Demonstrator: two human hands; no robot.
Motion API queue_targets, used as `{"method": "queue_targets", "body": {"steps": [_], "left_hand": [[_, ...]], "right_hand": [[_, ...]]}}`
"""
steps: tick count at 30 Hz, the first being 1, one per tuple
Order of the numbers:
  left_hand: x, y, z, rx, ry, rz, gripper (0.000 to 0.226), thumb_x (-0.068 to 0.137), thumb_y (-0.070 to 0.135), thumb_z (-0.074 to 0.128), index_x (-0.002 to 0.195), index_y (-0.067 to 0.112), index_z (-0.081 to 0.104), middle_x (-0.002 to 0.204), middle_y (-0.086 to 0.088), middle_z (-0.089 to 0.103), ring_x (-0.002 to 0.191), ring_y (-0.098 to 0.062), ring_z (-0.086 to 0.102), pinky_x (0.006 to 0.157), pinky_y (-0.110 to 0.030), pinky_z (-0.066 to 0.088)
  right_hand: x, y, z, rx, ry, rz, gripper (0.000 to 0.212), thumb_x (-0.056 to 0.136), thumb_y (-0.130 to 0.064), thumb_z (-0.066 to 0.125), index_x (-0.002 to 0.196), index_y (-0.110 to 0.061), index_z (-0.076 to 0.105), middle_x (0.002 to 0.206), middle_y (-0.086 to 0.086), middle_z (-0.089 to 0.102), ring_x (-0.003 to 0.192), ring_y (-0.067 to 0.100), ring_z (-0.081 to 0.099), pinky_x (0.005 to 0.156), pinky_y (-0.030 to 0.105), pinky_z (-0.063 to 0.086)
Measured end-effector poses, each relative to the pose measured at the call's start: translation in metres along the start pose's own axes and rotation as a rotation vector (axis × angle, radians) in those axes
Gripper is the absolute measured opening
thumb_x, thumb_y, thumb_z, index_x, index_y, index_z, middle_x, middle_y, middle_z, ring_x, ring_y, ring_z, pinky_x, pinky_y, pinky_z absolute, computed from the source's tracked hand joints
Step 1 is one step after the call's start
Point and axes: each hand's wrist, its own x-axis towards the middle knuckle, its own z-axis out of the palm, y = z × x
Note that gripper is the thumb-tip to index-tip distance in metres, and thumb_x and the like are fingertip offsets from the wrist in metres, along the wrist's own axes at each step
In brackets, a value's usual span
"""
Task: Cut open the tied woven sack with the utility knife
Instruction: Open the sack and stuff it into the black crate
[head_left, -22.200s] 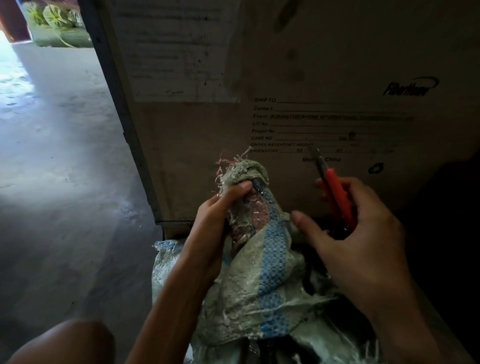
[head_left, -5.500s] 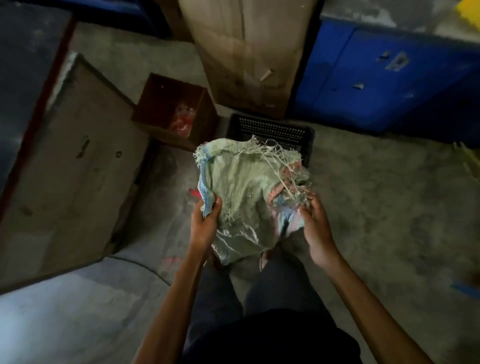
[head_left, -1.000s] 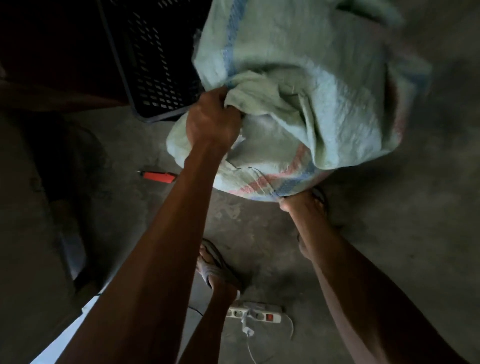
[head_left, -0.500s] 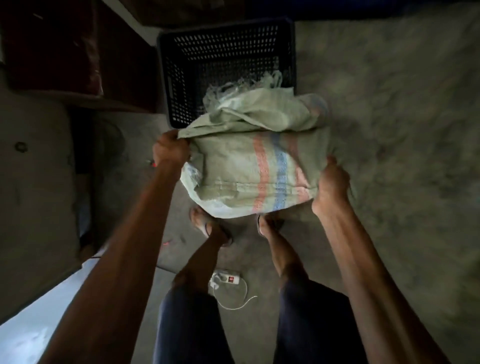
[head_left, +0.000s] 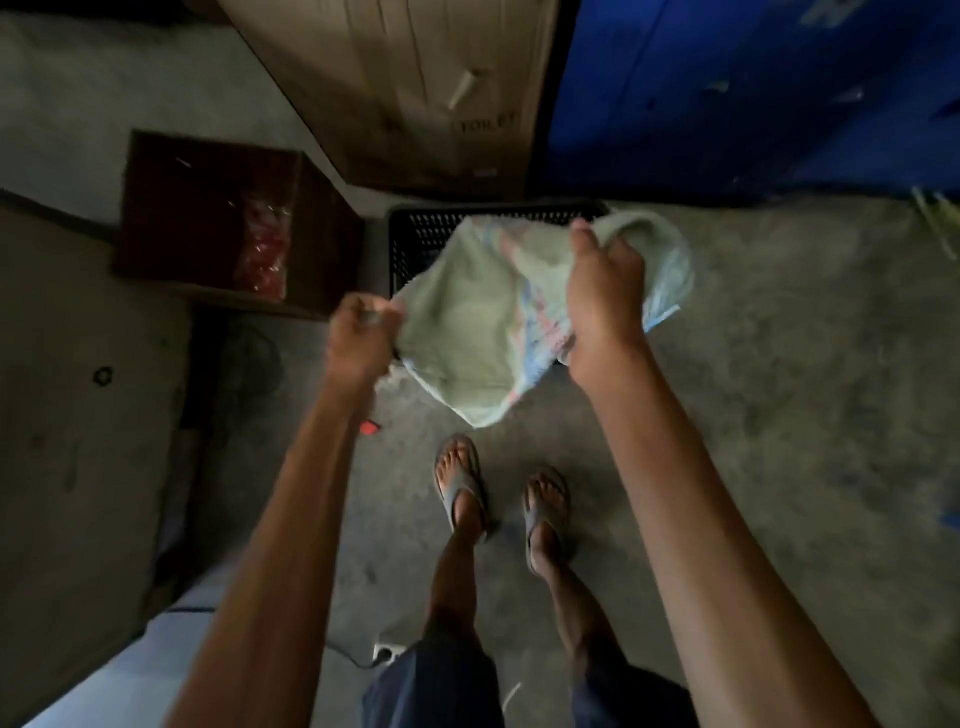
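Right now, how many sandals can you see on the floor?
2. The left sandal is on the person's left foot, and the right sandal is beside it on the right foot, both below the hanging sack.

pale green sack (head_left: 467, 317) red-blue striped, black crate (head_left: 415, 234)

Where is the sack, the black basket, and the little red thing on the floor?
sack (head_left: 467, 332), head view, its pale green middle.
black basket (head_left: 415, 244), head view, its perforated left wall.
red thing (head_left: 370, 427), head view, the small part showing beside the left forearm.
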Motion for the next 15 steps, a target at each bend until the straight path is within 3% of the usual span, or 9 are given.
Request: {"method": "queue_targets", "body": {"steps": [3,5,7,9,11,13,15], "left_hand": [[0.01,-0.04,0.004,0.053,0.025,-0.073,0.011,0.098,0.014,0.062,0.101,0.012,0.051,0.074,-0.005,0.051,0.047,-0.005,0.045,0.031,-0.012,0.033],[0.023,-0.067,-0.002,0.07,0.073,-0.137,0.013,0.096,0.012,0.063,0.103,0.012,0.053,0.089,-0.011,0.056,0.063,-0.014,0.05,0.039,-0.012,0.039],[0.037,-0.086,-0.01,0.057,0.099,-0.198,0.017,0.094,0.011,0.066,0.105,0.013,0.054,0.094,-0.012,0.059,0.071,-0.018,0.056,0.046,-0.021,0.046],[0.048,-0.1,-0.019,0.049,0.114,-0.259,0.018,0.093,0.015,0.067,0.106,0.011,0.055,0.085,-0.011,0.057,0.074,-0.025,0.058,0.042,-0.021,0.042],[0.053,-0.111,-0.031,0.085,0.148,-0.341,0.021,0.094,0.023,0.066,0.095,0.004,0.058,0.068,-0.009,0.051,0.056,-0.024,0.052,0.03,-0.015,0.031],[0.052,-0.116,-0.041,0.117,0.143,-0.411,0.04,0.097,0.032,0.063,0.07,0.003,0.054,0.051,-0.009,0.046,0.035,-0.017,0.044,0.028,-0.011,0.022],[0.049,-0.122,-0.047,0.139,0.091,-0.461,0.053,0.1,0.038,0.059,0.058,0.006,0.049,0.036,-0.007,0.043,0.024,-0.012,0.04,0.029,-0.012,0.022]], "right_hand": [[0.035,0.035,0.004,0.017,-0.022,0.248,0.03,0.098,-0.026,0.06,0.12,-0.007,0.064,0.122,0.014,0.069,0.112,0.029,0.065,0.103,0.046,0.051],[0.048,0.066,0.006,-0.091,-0.035,0.247,0.023,0.096,-0.023,0.061,0.112,-0.007,0.067,0.12,0.015,0.07,0.111,0.03,0.066,0.102,0.048,0.052],[0.057,0.091,0.009,-0.161,-0.016,0.203,0.017,0.093,-0.016,0.063,0.107,-0.007,0.067,0.115,0.016,0.072,0.109,0.033,0.068,0.098,0.05,0.054],[0.067,0.109,0.008,-0.149,0.066,0.218,0.036,0.087,-0.01,0.065,0.122,-0.005,0.057,0.119,0.017,0.069,0.105,0.031,0.068,0.094,0.045,0.057],[0.075,0.12,0.001,-0.106,0.154,0.302,0.068,0.083,-0.011,0.068,0.14,-0.007,0.031,0.124,0.019,0.063,0.095,0.029,0.068,0.077,0.039,0.061],[0.08,0.128,-0.012,-0.098,0.183,0.421,0.089,0.081,-0.013,0.068,0.148,-0.018,0.01,0.109,0.016,0.063,0.069,0.024,0.064,0.048,0.026,0.053],[0.086,0.136,-0.028,-0.193,0.164,0.483,0.104,0.082,-0.022,0.07,0.155,-0.033,-0.003,0.093,0.01,0.06,0.053,0.017,0.054,0.039,0.019,0.044]]}}
